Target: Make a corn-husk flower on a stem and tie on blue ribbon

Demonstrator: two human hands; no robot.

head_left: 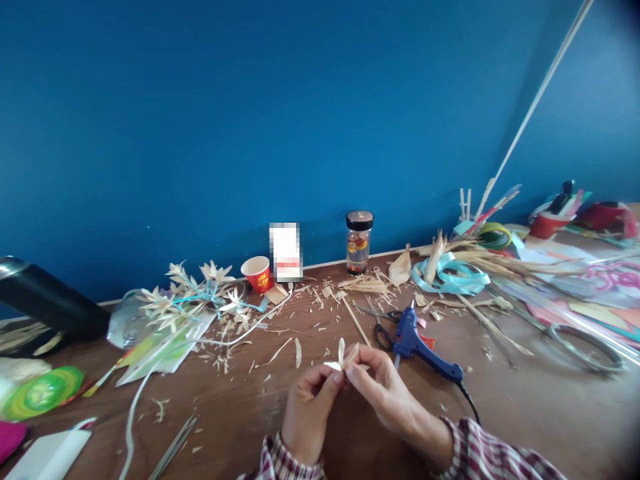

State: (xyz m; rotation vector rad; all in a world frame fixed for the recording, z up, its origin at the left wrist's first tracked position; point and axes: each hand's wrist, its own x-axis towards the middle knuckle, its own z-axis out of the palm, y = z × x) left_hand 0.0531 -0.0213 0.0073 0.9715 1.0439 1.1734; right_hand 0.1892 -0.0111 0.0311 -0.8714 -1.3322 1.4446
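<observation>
Low in the middle of the head view, my left hand [313, 407] and my right hand [383, 387] meet at the fingertips. Between them is a small pale flower of dried husk petals [341, 353]; my left thumb and fingers pinch its base. My right thumb and forefinger pinch one of its petals at the right side. Just beyond my right hand lies a blue hot glue gun [425, 350], its nozzle pointing up. Black-handled scissors [384, 333] rest beside it. A loose husk petal [299, 353] lies left of the flower.
Husk scraps litter the brown table [240, 420]. Finished husk flowers [200, 293] lie at left near a red paper cup [257, 275]. A lidded jar [359, 243] stands by the blue wall. Light-blue ribbon [453, 277] and dried stalks lie right. Tweezers [175, 445] lie front left; a white cable [133, 420] crosses there.
</observation>
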